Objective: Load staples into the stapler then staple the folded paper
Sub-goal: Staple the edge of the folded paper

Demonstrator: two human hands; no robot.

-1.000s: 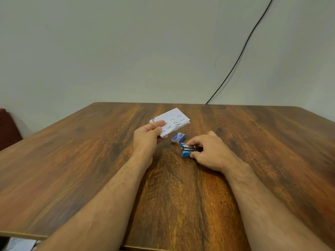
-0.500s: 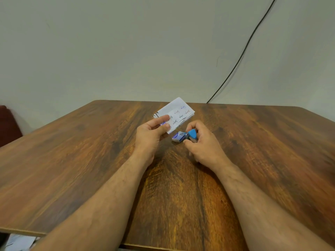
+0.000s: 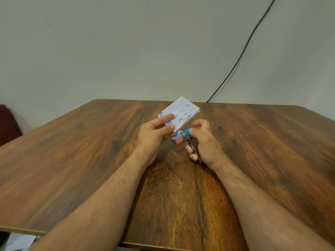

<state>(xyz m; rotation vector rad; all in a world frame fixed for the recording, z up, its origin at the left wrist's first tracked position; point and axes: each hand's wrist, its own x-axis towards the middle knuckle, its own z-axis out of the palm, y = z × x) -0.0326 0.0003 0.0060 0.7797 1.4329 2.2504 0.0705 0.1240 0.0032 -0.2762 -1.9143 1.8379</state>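
Observation:
My left hand (image 3: 154, 134) pinches the near corner of the folded paper (image 3: 182, 111), a white sheet with blue handwriting, and holds it tilted above the table. My right hand (image 3: 203, 142) grips the small stapler (image 3: 188, 139), blue at its front end with metal jaws, lifted off the table just right of the paper's lower edge. The little blue and white staple box (image 3: 176, 137) lies on the table between my hands, partly hidden by the stapler.
The wooden table (image 3: 72, 160) spreads wide on all sides of my hands. A black cable (image 3: 241, 57) runs down the wall to the table's far edge. Some papers (image 3: 20, 241) lie below the near left table edge.
My right hand has picked the stapler up off the table and turned it upright near the paper. My left hand has raised the folded paper higher.

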